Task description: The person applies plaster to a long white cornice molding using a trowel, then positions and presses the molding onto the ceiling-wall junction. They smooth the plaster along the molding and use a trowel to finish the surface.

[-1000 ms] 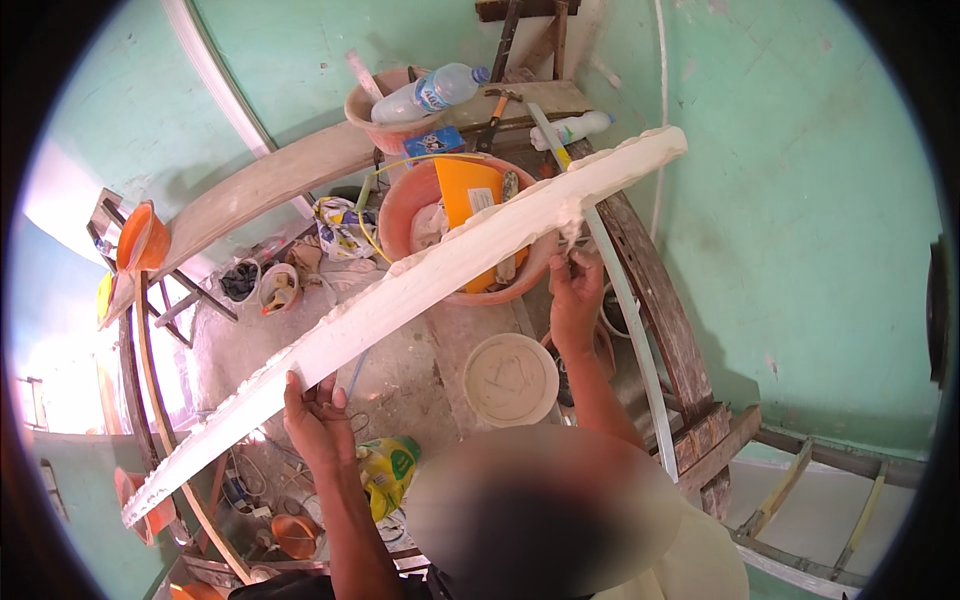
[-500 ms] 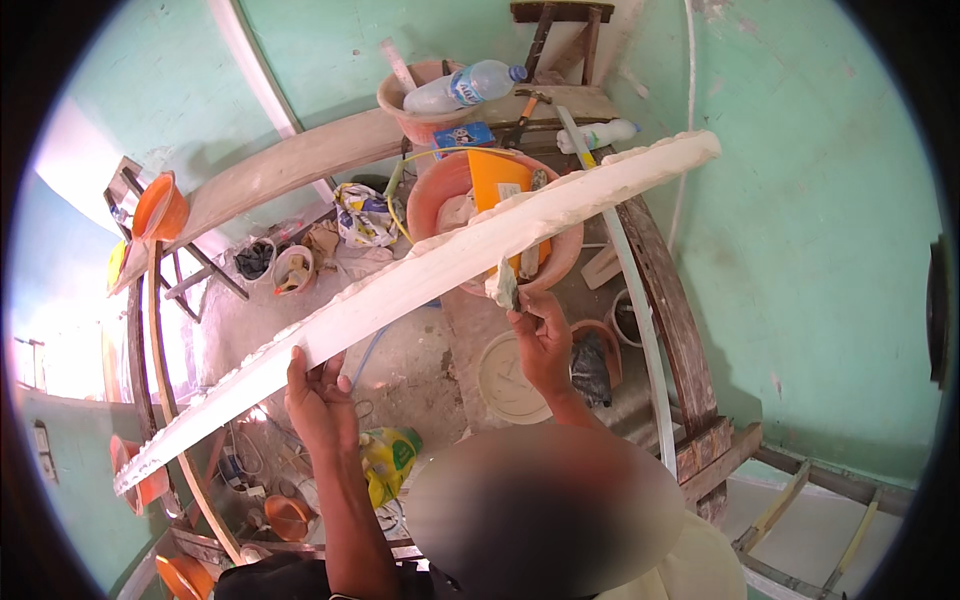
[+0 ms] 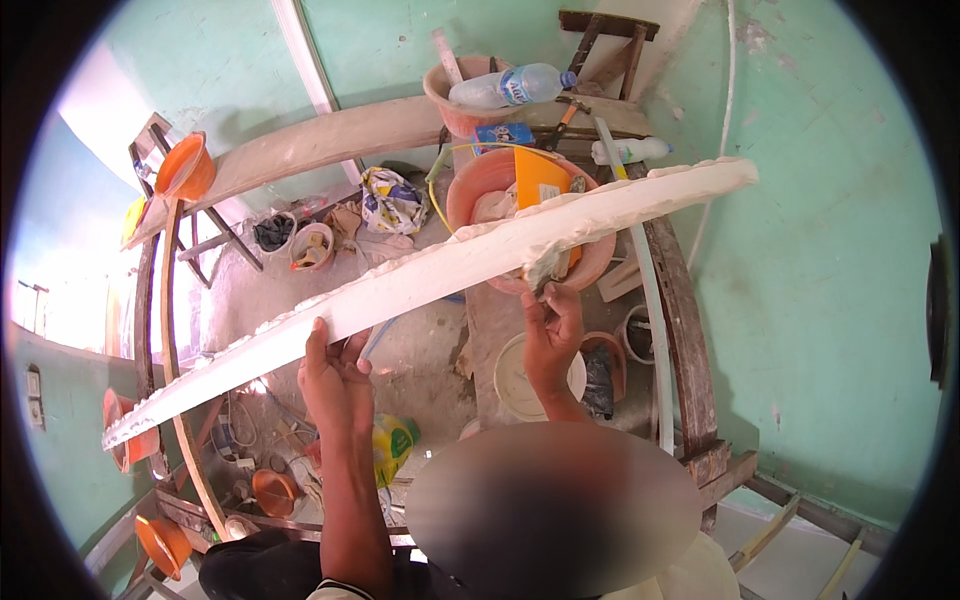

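A long white plaster strip (image 3: 420, 292) stretches across the view, rising from lower left to upper right, with lumpy wet plaster along its far edge. My left hand (image 3: 337, 375) grips its near edge left of the middle, thumb on the face and fingers underneath. My right hand (image 3: 552, 335) pinches a small plaster-smeared putty knife (image 3: 546, 275); the handle is mostly hidden by my fingers. Its plaster-loaded end meets the strip's near edge, right of the middle. Behind the strip is a pinkish tub (image 3: 462, 195) holding white plaster and an orange-yellow sheet-like piece (image 3: 538, 180).
Wooden beams (image 3: 685, 330) and a curved plank (image 3: 320, 135) frame the area. On the far plank stand another tub (image 3: 440, 95), a large water bottle (image 3: 515, 86), a hammer (image 3: 568, 112) and a smaller bottle (image 3: 632, 150). An orange bowl (image 3: 186, 168) sits at left; buckets and bags lie below.
The strip lies flatter, its left end raised and right end lowered. My right hand has brought the putty knife's plaster against the strip. The whole view has shifted slightly.
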{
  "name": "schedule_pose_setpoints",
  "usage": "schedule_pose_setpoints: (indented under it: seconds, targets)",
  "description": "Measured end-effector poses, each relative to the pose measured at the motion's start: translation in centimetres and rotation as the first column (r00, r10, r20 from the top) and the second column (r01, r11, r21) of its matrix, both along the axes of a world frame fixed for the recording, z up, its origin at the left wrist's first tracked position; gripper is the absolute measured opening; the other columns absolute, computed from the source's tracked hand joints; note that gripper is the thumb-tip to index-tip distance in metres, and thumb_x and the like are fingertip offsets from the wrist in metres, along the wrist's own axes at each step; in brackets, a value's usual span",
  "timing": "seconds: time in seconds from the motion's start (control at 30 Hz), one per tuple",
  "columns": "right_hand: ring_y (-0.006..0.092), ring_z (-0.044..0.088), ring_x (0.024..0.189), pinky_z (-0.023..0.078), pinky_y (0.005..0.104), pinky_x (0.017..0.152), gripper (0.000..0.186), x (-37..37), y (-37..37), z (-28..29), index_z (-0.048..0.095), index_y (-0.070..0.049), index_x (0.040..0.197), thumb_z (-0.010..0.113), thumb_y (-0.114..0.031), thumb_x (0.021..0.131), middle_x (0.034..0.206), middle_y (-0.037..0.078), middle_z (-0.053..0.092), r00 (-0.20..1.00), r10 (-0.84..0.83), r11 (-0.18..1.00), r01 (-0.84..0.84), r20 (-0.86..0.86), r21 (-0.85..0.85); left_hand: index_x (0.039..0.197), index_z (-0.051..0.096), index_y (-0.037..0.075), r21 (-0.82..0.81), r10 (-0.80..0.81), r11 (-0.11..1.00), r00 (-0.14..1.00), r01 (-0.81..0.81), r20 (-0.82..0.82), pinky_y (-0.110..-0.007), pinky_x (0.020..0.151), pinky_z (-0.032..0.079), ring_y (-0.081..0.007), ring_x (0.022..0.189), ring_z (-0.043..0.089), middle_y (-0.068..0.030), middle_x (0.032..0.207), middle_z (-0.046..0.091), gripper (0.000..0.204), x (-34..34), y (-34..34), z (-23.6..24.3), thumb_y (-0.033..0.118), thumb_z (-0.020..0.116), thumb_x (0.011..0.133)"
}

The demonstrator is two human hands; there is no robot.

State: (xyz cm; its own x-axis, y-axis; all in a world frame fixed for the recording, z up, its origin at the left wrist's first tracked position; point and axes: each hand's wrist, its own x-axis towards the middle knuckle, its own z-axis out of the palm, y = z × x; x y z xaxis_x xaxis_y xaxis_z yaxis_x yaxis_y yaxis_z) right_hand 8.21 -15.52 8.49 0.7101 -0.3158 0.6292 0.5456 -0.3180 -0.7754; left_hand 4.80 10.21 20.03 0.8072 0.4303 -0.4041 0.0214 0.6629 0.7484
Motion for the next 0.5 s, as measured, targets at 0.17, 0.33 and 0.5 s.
schedule_pose_setpoints:
  seconds: [0.17,0.33,0.5]
  targets:
    - [0.0134,0.059,0.097,0.05,0.0231,0.077,0.027,-2.0,1.7,0.0,0.054,0.0,0.121,0.067,0.004,0.097,0.12,0.011,0.057,0.998,0.052,0.99,-0.058,-0.043,-0.131,0.124,0.058,0.004,0.011,0.007,1.0,1.0,-0.007,0.006,-0.017,0.049,0.045,-0.0151,0.085,0.072,-0.0082,0.108,0.07,0.033,-0.1,0.4,0.1,0.027,0.065,0.101]
    - [0.014,0.06,0.095,0.051,0.025,0.081,0.03,-4.7,3.7,0.7,0.053,-0.001,0.123,0.067,0.005,0.096,0.12,0.011,0.059,0.945,0.301,0.95,-0.309,-0.126,-0.043,0.123,0.056,0.005,-0.004,-0.014,1.0,1.0,0.014,0.025,-0.016,0.046,0.042,-0.0156,0.085,0.073,-0.0091,0.108,0.07,0.031,-0.2,0.9,0.1,0.026,0.064,0.102]
    - [0.0145,0.059,0.1,0.052,0.0278,0.083,0.033,-1.4,4.3,2.3,0.053,-0.001,0.125,0.069,0.003,0.095,0.121,0.011,0.057,0.979,0.196,0.96,-0.205,0.063,0.19,0.121,0.056,0.005,-0.02,-0.043,0.999,0.998,0.044,0.044,-0.017,0.046,0.04,-0.0159,0.086,0.074,-0.0083,0.107,0.07,0.03,-0.3,0.7,0.1,0.027,0.064,0.101]
